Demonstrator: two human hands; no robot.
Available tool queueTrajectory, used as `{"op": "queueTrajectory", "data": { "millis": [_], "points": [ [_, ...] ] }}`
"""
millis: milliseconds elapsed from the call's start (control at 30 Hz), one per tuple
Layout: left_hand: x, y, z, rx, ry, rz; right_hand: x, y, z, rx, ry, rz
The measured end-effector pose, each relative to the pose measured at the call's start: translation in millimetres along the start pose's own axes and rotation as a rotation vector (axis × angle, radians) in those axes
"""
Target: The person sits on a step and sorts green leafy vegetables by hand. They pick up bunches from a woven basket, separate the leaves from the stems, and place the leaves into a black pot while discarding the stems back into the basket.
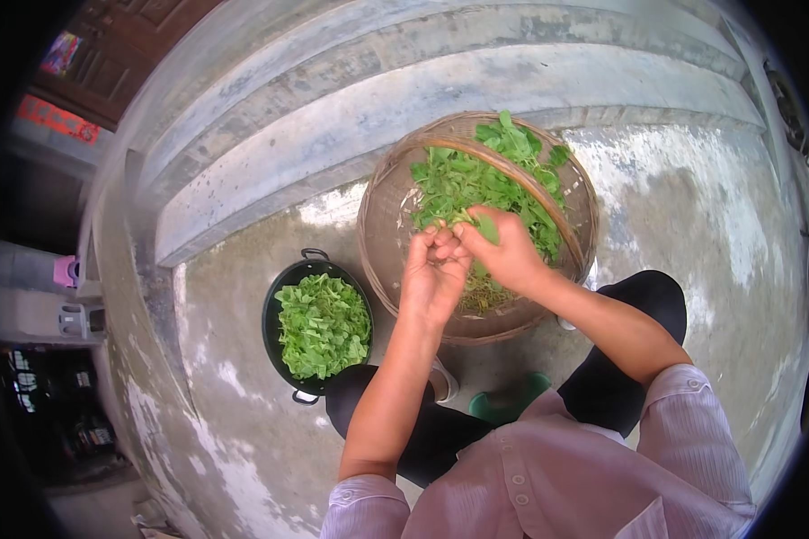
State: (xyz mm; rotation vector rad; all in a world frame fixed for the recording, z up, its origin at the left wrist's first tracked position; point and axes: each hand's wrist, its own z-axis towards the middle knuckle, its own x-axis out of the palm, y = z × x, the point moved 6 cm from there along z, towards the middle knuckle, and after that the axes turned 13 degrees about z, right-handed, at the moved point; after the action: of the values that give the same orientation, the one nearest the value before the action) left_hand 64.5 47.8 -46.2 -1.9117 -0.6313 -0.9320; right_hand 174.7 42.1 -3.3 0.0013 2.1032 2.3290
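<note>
My left hand (438,266) and my right hand (509,249) meet above the near part of a round wicker basket (381,229). Between their fingertips they pinch a leafy green sprig (489,229), its stem partly covered by the fingers. A heap of leafy greens (512,148) fills the far and right side of the basket, under its arched handle (512,168). Thin stems and scraps (482,300) lie at the basket's near side. Left of the basket, a black two-handled pan (270,330) holds a mound of picked green leaves (323,327).
The basket and pan stand on a stained concrete floor (236,296). Concrete steps (445,81) curve behind the basket. Part of a green plastic seat (512,401) shows between my legs. At far left are a wooden door (121,54) and a grey plastic stool (81,320).
</note>
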Motion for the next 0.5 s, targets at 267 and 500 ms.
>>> {"op": "queueTrajectory", "data": {
  "millis": [267,500],
  "points": [
    [-49.9,-11.7,10.8,0.077,-0.058,1.648,-42.1,-40.3,13.7,0.293,-0.155,0.382],
    [-64.4,-29.2,-3.3,0.336,-0.196,2.221,-19.6,-39.7,11.9,0.524,-0.006,0.223]
  ]
}}
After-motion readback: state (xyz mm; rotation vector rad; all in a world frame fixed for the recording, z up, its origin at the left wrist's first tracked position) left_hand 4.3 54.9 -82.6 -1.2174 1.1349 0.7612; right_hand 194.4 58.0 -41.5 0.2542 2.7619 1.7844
